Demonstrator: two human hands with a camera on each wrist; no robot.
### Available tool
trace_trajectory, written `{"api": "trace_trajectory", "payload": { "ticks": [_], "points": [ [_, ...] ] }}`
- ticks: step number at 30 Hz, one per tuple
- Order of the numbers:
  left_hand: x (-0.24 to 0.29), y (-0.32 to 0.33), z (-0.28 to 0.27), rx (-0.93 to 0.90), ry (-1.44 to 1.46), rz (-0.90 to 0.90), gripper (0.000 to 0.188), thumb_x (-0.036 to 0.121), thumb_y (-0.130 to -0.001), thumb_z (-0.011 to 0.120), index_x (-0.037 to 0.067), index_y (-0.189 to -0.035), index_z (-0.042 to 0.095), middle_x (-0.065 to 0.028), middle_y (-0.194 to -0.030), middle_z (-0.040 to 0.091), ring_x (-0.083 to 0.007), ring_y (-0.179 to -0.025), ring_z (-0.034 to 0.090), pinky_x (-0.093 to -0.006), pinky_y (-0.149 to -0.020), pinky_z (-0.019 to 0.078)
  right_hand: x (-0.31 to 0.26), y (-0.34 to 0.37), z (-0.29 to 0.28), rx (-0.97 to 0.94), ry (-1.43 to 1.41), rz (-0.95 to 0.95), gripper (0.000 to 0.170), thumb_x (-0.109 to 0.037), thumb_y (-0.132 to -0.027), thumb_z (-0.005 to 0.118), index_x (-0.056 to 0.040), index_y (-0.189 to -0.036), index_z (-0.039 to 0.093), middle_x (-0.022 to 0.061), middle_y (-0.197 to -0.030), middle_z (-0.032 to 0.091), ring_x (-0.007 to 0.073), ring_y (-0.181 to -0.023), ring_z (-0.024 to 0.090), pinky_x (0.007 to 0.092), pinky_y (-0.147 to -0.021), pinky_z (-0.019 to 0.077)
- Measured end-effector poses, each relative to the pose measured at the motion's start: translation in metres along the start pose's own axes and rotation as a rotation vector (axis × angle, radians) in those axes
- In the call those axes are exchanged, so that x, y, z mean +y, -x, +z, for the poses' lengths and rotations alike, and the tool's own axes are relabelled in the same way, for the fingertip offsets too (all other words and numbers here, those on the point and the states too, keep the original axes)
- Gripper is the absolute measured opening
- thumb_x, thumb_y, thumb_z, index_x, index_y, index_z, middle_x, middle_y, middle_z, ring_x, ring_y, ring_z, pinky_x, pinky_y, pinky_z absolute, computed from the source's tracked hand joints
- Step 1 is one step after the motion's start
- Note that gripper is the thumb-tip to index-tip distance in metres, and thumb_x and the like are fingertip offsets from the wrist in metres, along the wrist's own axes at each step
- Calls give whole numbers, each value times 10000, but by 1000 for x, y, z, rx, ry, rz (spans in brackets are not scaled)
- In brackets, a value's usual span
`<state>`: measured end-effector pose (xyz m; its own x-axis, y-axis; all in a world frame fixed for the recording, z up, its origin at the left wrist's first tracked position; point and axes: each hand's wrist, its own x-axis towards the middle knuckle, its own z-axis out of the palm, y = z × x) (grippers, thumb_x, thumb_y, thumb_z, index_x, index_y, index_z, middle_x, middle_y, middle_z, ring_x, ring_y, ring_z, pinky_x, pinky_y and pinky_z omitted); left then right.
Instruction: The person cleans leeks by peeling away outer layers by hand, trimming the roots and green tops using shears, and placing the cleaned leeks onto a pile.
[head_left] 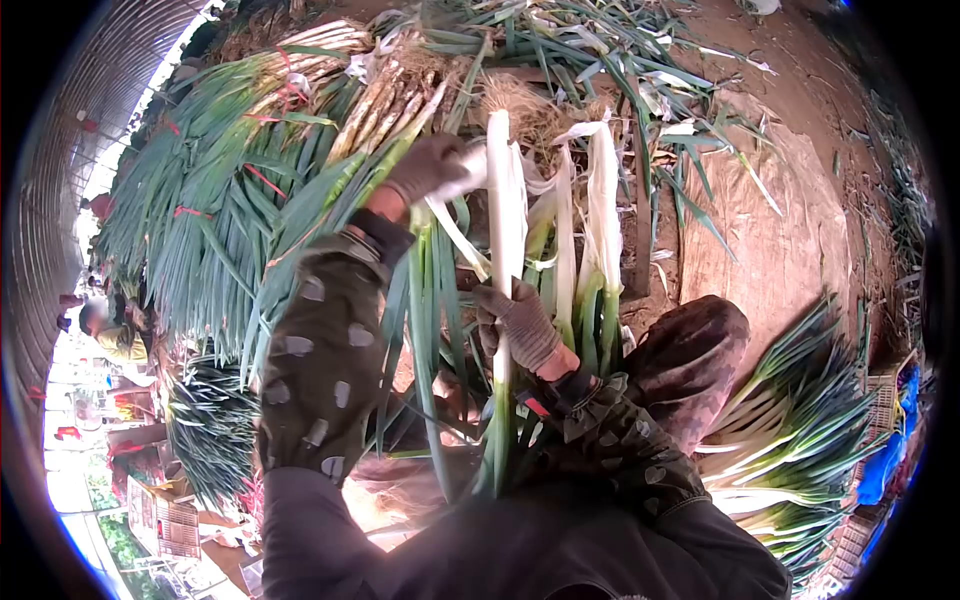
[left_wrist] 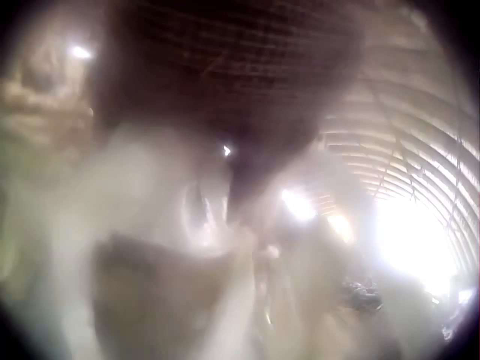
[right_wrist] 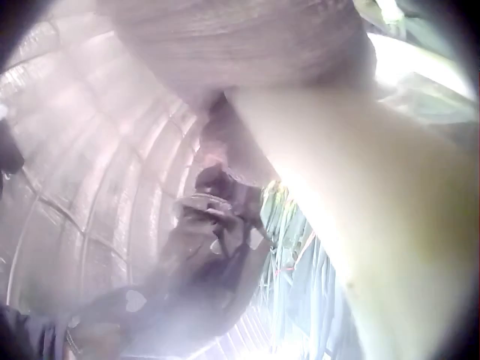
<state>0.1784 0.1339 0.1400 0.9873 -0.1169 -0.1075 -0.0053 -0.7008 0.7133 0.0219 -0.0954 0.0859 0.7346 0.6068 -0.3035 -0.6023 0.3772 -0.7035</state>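
- While the left grip is motion-blurred, the right grip shows clearly: gloved fingers curled round a leek, closed right up to it.
- Leek is at centre, lying lengthwise far to near: roots far, white shank between, green leaves near. Right grip sits low on the white part.
- Left grip, also gloved, is just left of the shank, at a smeared whitish leaf; how far closed, cannot tell, head view and left wrist view too blurred there.
- Just right of the leek: stalks with papery white skins, green ends near.
- Left: big leek bundles, some with red ties.
- Far side: loose leaves, scattered.
- Right: brown sheet on the ground; near right, leek pile, blue material beside it.
- Left edge: background person, pale crate.
- Left wrist view: ribbed arched roof, right side.
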Motion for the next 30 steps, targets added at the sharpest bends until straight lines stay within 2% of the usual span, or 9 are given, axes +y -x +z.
{"api": "trace_trajectory", "payload": {
  "ticks": [3, 4, 11, 12, 13, 16, 18, 27, 30],
  "points": [
    [-10, -2, 46, -108, 349, 168, 528, 178, -811, 790, 1, -1266, 589, -113, -1121, 690, -209, -991, 666, -297, -900, 543, 4, -2, -2, -52, -60, 31, 151, -174, -957, 659, -33, -917, 621, 13, -668, 555, 126, -458, 535, 275, -403, 458],
    [-31, -23, 62, -57, 292, 403, 468, 189, -826, 791, 9, -1217, 605, -79, -1049, 690, -187, -970, 657, -307, -872, 545, 3, -4, -1, -50, -25, 63, 150, -173, -953, 665, -27, -956, 631, 7, -671, 549, 120, -474, 532, 267, -425, 470],
    [-54, -61, 95, -186, 610, 140, 334, 176, -853, 753, 31, -1129, 634, -79, -926, 688, -180, -877, 666, -307, -777, 537, 6, -2, 6, -24, 51, -16, 168, -165, -955, 671, -29, -926, 576, 18, -663, 565, 104, -483, 533, 263, -423, 450],
    [-30, -49, 84, -101, 322, 142, 355, 167, -814, 766, 25, -1123, 660, -108, -946, 708, -187, -844, 668, -309, -766, 531, 2, 1, 2, 8, 77, -80, 165, -161, -961, 668, -8, -938, 609, 31, -685, 595, 111, -498, 555, 264, -431, 469],
    [-6, -35, 73, -22, 33, 124, 378, 157, -776, 779, 20, -1116, 687, -137, -967, 727, -195, -812, 669, -310, -755, 526, 13, -3, -10, 88, 118, -122, 129, -119, -949, 659, 9, -953, 642, 47, -734, 627, 120, -527, 572, 252, -447, 489],
    [-21, -30, 52, -145, 78, 73, 428, 71, -767, 747, -36, -1170, 652, -65, -997, 713, -146, -913, 638, -312, -872, 512, 39, -21, -44, 351, 109, -277, 162, -80, -924, 660, 31, -1042, 667, 50, -793, 657, 117, -655, 622, 254, -599, 522],
    [-21, -19, 45, -87, 205, 80, 370, 86, -755, 770, -21, -1100, 690, -93, -943, 720, -163, -824, 641, -323, -801, 514, 53, -32, -63, 491, 57, -235, 228, -63, -905, 682, 34, -1111, 675, 30, -853, 676, 106, -721, 626, 250, -687, 520],
    [5, -2, 49, -90, 161, 114, 378, -10, -782, 695, -39, -1157, 656, -69, -1040, 705, -134, -947, 623, -297, -873, 503, 84, -61, -63, 471, 163, -190, 377, -205, -841, 777, -16, -1155, 688, 10, -963, 706, 85, -821, 595, 260, -756, 485],
    [15, 4, 55, -32, 93, 131, 368, -11, -792, 671, -28, -1159, 660, -76, -1024, 704, -132, -927, 619, -294, -854, 503, 78, -65, -55, 454, 108, -242, 330, -114, -866, 772, 6, -1158, 675, 11, -990, 704, 83, -860, 612, 246, -782, 492]
  ]
}}
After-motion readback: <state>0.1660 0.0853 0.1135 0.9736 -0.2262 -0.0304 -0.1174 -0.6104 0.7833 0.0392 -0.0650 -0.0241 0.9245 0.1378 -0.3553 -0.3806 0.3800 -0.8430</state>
